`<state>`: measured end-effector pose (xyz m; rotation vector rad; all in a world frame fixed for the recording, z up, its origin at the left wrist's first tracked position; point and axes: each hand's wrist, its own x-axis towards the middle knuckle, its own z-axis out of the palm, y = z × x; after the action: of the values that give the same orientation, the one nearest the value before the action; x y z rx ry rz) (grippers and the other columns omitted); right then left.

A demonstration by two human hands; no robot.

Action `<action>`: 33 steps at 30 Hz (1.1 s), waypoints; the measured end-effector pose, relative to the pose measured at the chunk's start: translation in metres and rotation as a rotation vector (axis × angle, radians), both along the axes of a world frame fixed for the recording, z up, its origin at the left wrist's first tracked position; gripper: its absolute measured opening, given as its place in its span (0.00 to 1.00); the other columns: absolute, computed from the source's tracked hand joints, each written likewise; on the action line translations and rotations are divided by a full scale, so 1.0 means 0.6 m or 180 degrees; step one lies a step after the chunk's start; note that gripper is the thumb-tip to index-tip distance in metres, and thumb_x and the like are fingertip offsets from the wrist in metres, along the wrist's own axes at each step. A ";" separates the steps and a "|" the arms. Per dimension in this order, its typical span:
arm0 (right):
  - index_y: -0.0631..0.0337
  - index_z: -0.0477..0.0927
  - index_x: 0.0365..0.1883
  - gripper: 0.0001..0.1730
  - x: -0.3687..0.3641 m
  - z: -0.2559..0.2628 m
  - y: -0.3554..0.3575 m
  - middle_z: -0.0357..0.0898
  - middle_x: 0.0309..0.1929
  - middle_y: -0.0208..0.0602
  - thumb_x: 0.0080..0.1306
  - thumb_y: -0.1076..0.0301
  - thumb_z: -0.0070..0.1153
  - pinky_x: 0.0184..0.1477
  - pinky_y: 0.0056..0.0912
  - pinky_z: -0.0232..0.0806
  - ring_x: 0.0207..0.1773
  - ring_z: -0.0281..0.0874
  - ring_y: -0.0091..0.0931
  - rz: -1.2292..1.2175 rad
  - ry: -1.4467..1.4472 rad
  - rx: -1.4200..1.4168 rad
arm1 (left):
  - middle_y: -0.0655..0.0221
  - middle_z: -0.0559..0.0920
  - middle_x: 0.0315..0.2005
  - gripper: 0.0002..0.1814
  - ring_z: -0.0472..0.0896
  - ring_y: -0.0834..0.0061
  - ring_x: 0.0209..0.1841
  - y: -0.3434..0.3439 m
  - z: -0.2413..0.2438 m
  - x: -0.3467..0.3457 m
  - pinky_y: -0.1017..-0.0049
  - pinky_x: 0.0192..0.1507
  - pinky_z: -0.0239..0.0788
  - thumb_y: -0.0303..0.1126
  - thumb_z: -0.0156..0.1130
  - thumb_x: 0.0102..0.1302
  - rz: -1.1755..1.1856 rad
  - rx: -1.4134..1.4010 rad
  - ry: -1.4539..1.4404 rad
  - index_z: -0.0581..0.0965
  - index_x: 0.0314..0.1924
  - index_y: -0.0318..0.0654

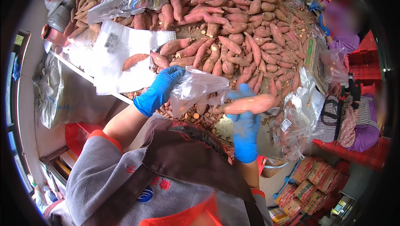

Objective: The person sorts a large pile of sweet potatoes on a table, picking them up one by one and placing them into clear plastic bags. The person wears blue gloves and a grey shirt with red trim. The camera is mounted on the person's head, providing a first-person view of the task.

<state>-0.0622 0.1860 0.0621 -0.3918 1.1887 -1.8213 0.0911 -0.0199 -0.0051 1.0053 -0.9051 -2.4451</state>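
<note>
My left hand [161, 88], in a blue glove, grips the gathered edge of a clear plastic bag [201, 85]. The bag hangs over the front of the pile, its mouth towards the right. In my blue-gloved right hand [245, 129] is a sweet potato [250, 104], blurred and lying crosswise between thumb and fingers. A small metal edge, perhaps a blade [272, 111], shows beneath its right end; how it is held is unclear. Beyond both hands spreads a large heap of reddish sweet potatoes [231, 22]. Cut ends and scraps [190, 115] lie close to my body.
White plastic bags [109, 66] lie flat at left, near a capped bottle [54, 35]. To the right are a filled clear bag [286, 129] and a weighing scale [314, 58]. Another person in purple sleeves [343, 43] works at far right, near red crates [364, 69].
</note>
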 end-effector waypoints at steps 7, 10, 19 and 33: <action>0.58 0.75 0.47 0.22 0.049 -0.129 -0.121 0.80 0.38 0.40 0.56 0.61 0.65 0.35 0.32 0.72 0.38 0.81 0.32 0.0709 0.3835 0.1083 | 0.57 0.80 0.45 0.17 0.81 0.65 0.44 0.007 0.038 0.028 0.65 0.50 0.74 0.32 0.44 0.70 -0.0366 0.1838 0.1647 0.72 0.54 0.32; 0.50 0.71 0.56 0.28 0.048 -0.156 -0.121 0.77 0.46 0.38 0.59 0.53 0.61 0.41 0.35 0.73 0.45 0.79 0.34 0.1995 0.5296 0.2328 | 0.58 0.81 0.45 0.18 0.80 0.63 0.46 -0.018 -0.047 0.066 0.62 0.52 0.72 0.37 0.45 0.71 0.0208 0.2150 0.1561 0.74 0.52 0.34; 0.51 0.74 0.52 0.27 -0.004 -0.039 -0.054 0.78 0.42 0.35 0.57 0.50 0.59 0.30 0.37 0.72 0.33 0.80 0.35 0.2548 0.5316 0.2552 | 0.77 0.77 0.27 0.08 0.71 0.84 0.25 -0.070 -0.018 0.114 0.82 0.30 0.64 0.33 0.54 0.69 0.0113 -0.1048 -0.0785 0.80 0.38 0.40; 0.63 0.80 0.49 0.13 -0.139 -0.030 -0.063 0.80 0.47 0.35 0.67 0.70 0.53 0.50 0.25 0.68 0.47 0.77 0.23 0.1229 0.1236 0.1778 | 0.67 0.80 0.38 0.10 0.77 0.74 0.42 -0.112 0.063 0.082 0.75 0.47 0.68 0.30 0.58 0.66 -0.1177 -0.3342 -0.1184 0.79 0.45 0.36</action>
<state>-0.1453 0.1483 0.0441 -0.6123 1.6884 -1.0503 0.1405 -0.0871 0.0326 0.8952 -2.3022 -1.5478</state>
